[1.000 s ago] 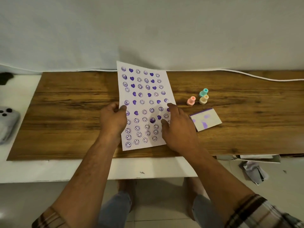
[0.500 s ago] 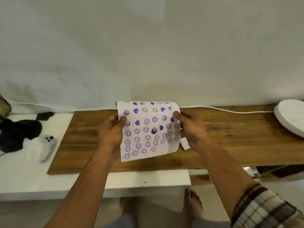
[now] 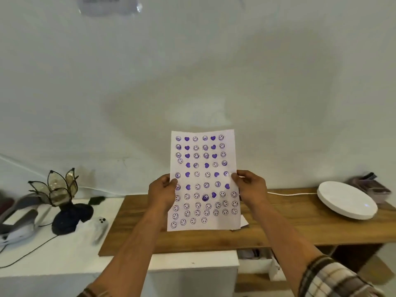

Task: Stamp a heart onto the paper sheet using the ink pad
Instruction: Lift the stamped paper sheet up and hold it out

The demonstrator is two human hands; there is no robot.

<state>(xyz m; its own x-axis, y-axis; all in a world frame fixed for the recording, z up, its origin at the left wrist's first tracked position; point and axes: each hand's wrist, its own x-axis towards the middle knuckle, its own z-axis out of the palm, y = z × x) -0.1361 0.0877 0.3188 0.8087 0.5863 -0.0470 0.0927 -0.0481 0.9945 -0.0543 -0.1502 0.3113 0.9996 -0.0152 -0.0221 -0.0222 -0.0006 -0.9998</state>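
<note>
Backing a wooden board (image 3: 289, 224), a white wall (image 3: 192, 71).

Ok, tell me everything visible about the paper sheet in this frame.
The paper sheet is white, thin and slightly curled, covered in rows of purple smiley stamps with solid hearts scattered among them. It is held upright, off the wooden table, facing the camera. The left hand and right hand pinch its side edges.

Pale blank wall (image 3: 214, 71) behind a wooden tabletop (image 3: 289, 224), white counter (image 3: 64, 258) to its left.
</note>
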